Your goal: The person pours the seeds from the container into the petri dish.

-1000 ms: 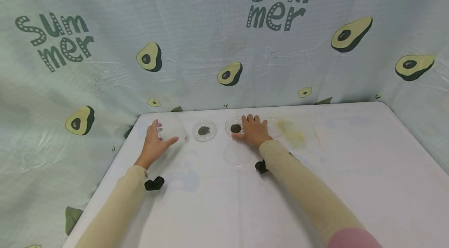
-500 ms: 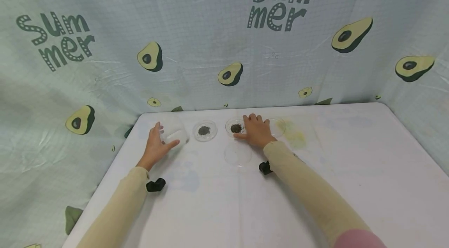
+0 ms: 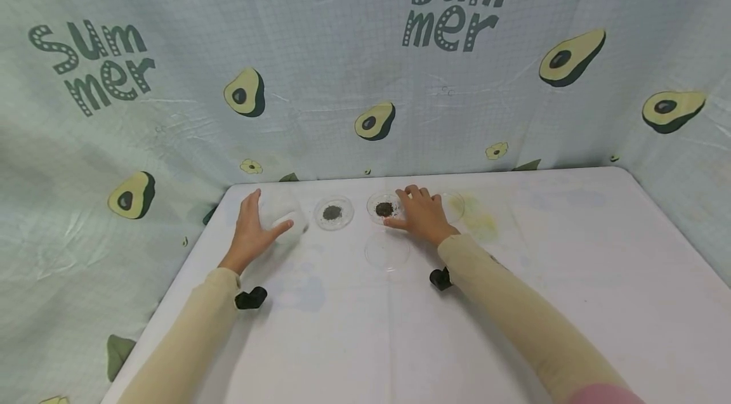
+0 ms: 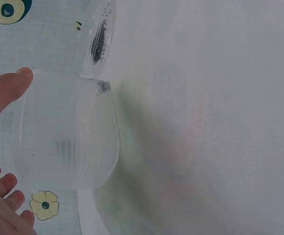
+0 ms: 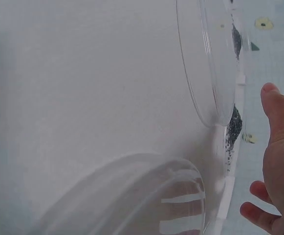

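My left hand [image 3: 248,236] is beside a translucent plastic tub [image 4: 66,132], thumb apart from the fingers. In the left wrist view the thumb tip overlaps the tub's rim and the other fingertips show below it. Dark specks mark one corner of the tub. With fingers spread, my right hand [image 3: 422,217] hovers at a clear round dish [image 3: 372,219] bearing a small heap of dark granules [image 3: 384,208]. Nothing lies between its thumb and fingers in the right wrist view. To the left is another clear dish [image 3: 334,227] with grey granules [image 3: 332,212].
A clear round dish or lid [image 3: 387,253] lies in front of the dark heap, and another clear dish [image 3: 455,207] sits partly behind my right hand. A yellow stain [image 3: 481,225] marks the white table [image 3: 320,353]. A printed curtain [image 3: 320,61] stands right behind the table.
The fingers of my left hand have straightened away from the tub, which stands slightly differently than at first. My right hand has drifted a little right, its wrist lower; the dishes stay put.
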`<state>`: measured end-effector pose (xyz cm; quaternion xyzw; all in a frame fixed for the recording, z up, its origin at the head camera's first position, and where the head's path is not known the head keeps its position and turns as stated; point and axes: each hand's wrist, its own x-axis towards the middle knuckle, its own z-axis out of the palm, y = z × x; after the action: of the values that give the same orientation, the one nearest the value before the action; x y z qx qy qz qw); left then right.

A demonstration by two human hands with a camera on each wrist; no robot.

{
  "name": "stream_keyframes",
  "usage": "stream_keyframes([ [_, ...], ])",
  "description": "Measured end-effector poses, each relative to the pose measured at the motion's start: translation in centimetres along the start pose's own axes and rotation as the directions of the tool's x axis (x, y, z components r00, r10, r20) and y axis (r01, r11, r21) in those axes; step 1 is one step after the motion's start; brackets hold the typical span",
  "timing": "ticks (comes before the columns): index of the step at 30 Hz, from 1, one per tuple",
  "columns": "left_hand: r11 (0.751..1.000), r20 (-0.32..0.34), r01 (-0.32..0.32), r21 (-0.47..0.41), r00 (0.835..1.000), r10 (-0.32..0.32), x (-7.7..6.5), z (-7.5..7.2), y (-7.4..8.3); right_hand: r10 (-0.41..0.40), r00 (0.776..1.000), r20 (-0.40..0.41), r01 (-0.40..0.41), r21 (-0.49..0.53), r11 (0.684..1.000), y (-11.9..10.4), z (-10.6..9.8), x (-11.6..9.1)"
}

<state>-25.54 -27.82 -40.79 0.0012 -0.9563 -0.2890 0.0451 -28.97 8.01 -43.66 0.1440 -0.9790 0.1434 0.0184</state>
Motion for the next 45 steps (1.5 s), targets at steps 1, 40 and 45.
stream_keyframes([
  [1, 1.000, -0.001, -0.004, 0.002, 1.000, 0.004, 0.0, 0.0, 0.1, -0.002, 1.000, -0.003, 0.002, -0.001, 1.000, 0.0, 0.0, -0.1],
  [40, 0.991, 0.032, -0.109, 0.074, 0.994, 0.107, 0.3, 0.2, 1.1, -0.106, 0.994, -0.021, 0.106, -0.011, 0.994, -2.0, 0.6, -5.7],
  [45, 0.968, 0.020, -0.216, 0.131, 0.976, 0.215, 0.1, 0.8, 2.5, -0.083, 0.995, -0.047, 0.082, -0.022, 0.996, -1.0, 0.2, -5.9],
])
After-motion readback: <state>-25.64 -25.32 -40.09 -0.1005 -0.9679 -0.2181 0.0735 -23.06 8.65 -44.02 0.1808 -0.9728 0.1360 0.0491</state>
